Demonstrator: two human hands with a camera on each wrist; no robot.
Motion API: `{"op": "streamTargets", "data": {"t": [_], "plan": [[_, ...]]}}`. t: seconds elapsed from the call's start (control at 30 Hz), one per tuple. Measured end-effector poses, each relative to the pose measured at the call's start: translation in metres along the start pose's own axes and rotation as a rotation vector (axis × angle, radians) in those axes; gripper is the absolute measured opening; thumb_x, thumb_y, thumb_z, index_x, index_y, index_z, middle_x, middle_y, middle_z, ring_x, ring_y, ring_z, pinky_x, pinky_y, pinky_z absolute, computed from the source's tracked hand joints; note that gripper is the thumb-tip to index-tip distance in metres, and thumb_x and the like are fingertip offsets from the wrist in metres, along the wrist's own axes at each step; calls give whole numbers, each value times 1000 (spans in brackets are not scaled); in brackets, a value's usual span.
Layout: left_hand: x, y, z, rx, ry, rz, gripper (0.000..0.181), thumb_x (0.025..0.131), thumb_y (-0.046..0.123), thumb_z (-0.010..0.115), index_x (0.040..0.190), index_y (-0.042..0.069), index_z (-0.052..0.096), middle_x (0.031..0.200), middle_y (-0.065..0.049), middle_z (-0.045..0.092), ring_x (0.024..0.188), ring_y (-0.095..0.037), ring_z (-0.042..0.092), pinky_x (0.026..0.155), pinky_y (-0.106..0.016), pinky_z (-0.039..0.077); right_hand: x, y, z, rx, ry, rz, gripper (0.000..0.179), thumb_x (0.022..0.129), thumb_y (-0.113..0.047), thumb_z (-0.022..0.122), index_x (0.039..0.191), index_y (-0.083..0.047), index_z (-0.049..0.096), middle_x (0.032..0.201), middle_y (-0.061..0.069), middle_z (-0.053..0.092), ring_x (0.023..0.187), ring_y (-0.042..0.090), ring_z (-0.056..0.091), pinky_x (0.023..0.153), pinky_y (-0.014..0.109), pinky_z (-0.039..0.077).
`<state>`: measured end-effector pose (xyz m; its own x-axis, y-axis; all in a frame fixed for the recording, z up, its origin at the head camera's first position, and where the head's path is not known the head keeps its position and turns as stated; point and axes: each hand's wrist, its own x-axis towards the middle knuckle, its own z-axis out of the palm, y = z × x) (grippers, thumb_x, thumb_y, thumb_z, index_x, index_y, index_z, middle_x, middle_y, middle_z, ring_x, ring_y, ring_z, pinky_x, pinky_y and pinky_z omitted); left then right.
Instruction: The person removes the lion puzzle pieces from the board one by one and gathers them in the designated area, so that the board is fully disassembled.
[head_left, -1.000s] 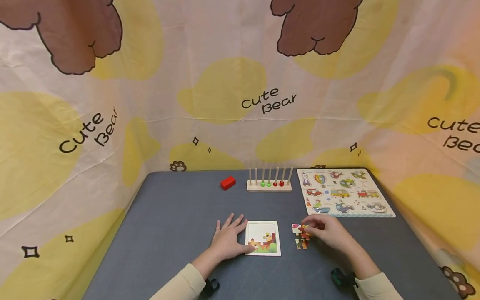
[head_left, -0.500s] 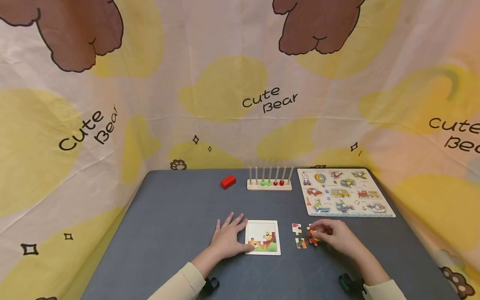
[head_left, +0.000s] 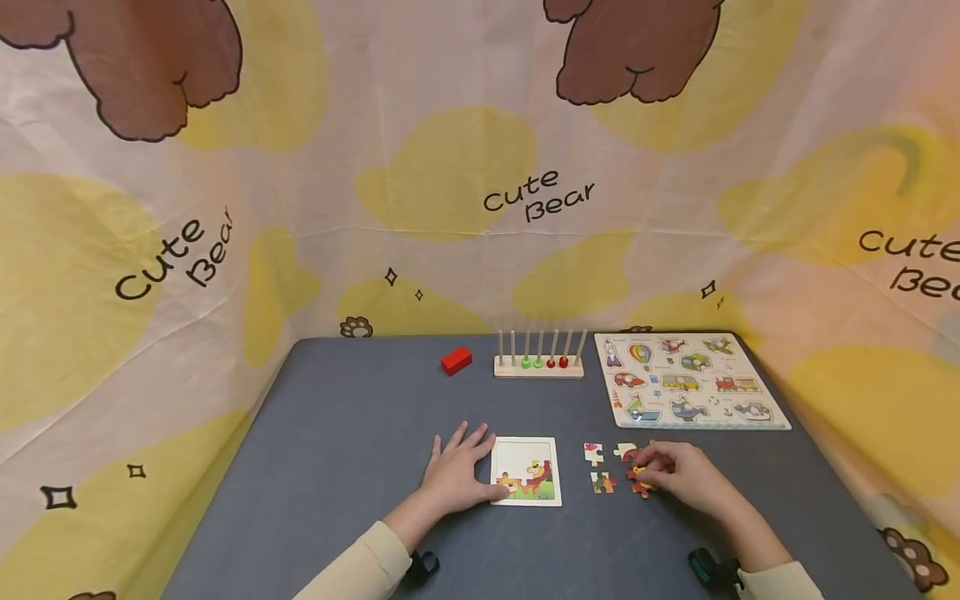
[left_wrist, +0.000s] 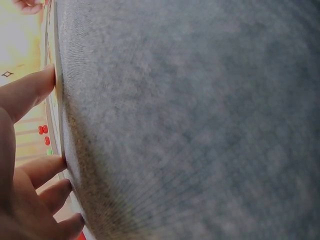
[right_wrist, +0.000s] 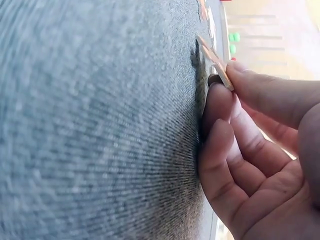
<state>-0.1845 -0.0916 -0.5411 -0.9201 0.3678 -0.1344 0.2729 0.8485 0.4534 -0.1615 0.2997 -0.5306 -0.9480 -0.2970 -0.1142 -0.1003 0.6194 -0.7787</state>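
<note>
A small white-framed jigsaw board (head_left: 523, 446) lies on the dark grey table, its lower part filled with animal picture pieces. My left hand (head_left: 452, 482) rests beside it with fingers spread, thumb on the lower left corner and index fingertip at the upper left one. To the right, my right hand (head_left: 684, 473) pinches a red and yellow jigsaw piece (head_left: 640, 482) between thumb and fingers. In the right wrist view this piece (right_wrist: 216, 62) is tilted, one edge raised. Loose pieces lie left of that hand: one with pink (head_left: 592, 452), a brown-green one (head_left: 602, 482), a pale one (head_left: 624, 451).
Toward the back stand a red block (head_left: 456, 361) and a wooden peg rack (head_left: 537, 369) with green and red beads. A vehicle-picture puzzle board (head_left: 690, 383) lies at the back right, beyond my right hand. A printed cloth (head_left: 465, 258) encloses the table.
My right hand has moved right, carrying its piece away from the loose ones, which now show more fully and lie apart. My left hand has stayed at the jigsaw board.
</note>
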Motion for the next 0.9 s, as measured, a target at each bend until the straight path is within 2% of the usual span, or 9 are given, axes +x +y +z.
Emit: {"op": "streamTargets", "data": {"t": [0.3,0.73,0.9], "plan": [[-1,-1,2,-1,-6,-4,92,76,65,75,152,21,47,163,0,36,156,-33,18,117,-73,7,3,2,5,-96,61,40,20,85,-25,82,92,-10,71,77,-3,66,64,6,58,59,23,48],[2,-2,2,10,-11,-17,92,76,66,75,153,23,47,163,1,36,156,-32,18,117,-72,7,5,6,5,-78,61,51,20,86,-26,81,93,-11,72,74,-4,65,61,8,58,57,24,48],[2,-2,2,10,-17,-19,93,76,67,75,153,23,47,163,2,36,156,-32,17,117,-73,7,5,2,1,-27,52,12,19,89,-25,78,97,-9,72,77,-1,67,61,9,59,57,25,51]]}}
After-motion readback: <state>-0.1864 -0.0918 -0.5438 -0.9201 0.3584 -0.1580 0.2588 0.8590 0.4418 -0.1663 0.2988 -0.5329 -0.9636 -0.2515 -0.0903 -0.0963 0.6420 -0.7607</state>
